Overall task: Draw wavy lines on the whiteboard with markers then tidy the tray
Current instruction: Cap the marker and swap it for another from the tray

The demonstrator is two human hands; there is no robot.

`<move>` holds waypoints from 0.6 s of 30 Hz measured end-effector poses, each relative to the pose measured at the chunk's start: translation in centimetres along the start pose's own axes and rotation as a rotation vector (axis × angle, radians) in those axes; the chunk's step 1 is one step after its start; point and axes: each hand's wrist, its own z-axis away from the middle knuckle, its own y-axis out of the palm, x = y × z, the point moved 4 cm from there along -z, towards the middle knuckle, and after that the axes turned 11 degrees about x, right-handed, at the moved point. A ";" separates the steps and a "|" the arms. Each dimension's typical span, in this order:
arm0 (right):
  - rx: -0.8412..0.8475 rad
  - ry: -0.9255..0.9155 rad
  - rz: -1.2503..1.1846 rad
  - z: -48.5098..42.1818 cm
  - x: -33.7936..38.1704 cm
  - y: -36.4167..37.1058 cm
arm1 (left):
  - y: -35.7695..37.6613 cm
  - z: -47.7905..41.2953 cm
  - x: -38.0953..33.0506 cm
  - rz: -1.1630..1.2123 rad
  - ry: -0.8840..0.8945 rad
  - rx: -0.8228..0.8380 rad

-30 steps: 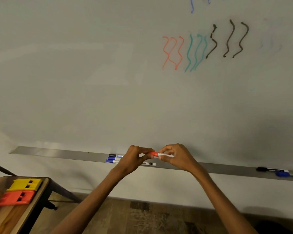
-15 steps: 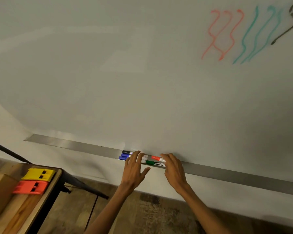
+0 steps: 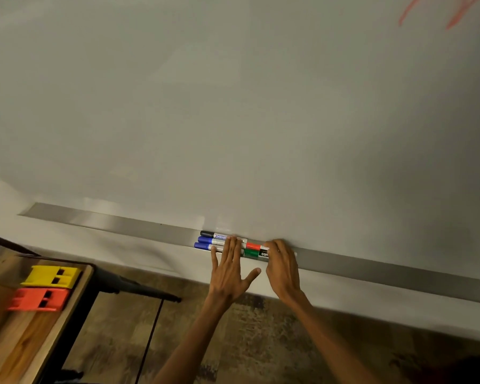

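A: Place of the markers relative to the fingers?

B: All five lying flat in the long grey metal tray (image 3: 122,224) at the foot of the large pale whiteboard (image 3: 233,120), in two groups. On the left, black-capped marker (image 3: 207,233) nearest to the board, then upper blue-capped marker (image 3: 204,240) and lower blue-capped marker (image 3: 201,245). Touching their barrels from above: left hand (image 3: 227,270), fingers straight and a little apart, thumb spread out to the side, clasping nothing.

A: And on the right?

B: Red-capped marker (image 3: 253,246) and green-capped marker (image 3: 251,253), caps pointing left, just beside the left fingertips. Laid over their right ends: right hand (image 3: 283,270), fingers close together and only slightly bent, resting on top, not wrapped round either barrel so far as visible.

A: Anything hidden or unclear?

B: Middle parts of the three left barrels covered by fingers. Right ends of red and green under the right hand. Print on the green barrel cut off after a few letters. At the top right corner, only the lower ends of orange-red wavy lines (image 3: 408,12), cropped by the edge. At lower left, yellow plastic block (image 3: 52,276) and orange plastic block (image 3: 38,299) on a wooden table (image 3: 25,342), somewhat blurred.
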 end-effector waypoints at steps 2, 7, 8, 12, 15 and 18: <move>-0.036 -0.012 0.027 0.3 0.1 0.3 | 0.0 -0.1 -0.1 0.003 0.003 -0.018; -0.086 -0.074 0.056 1.0 -0.1 1.0 | 0.4 -0.2 -0.4 -0.007 -0.007 -0.016; -0.080 -0.073 0.051 1.0 -0.2 1.2 | 0.4 -0.2 -0.5 -0.010 -0.008 -0.014; -0.076 -0.081 0.021 0.9 -0.4 1.4 | 0.6 -0.2 -0.6 -0.002 -0.007 -0.008; -0.106 -0.076 0.052 1.0 -0.4 1.1 | 0.7 -0.2 -0.5 0.013 0.004 -0.009; -0.149 -0.084 0.060 1.4 -0.5 0.4 | 0.2 0.0 -1.0 0.036 0.033 -0.011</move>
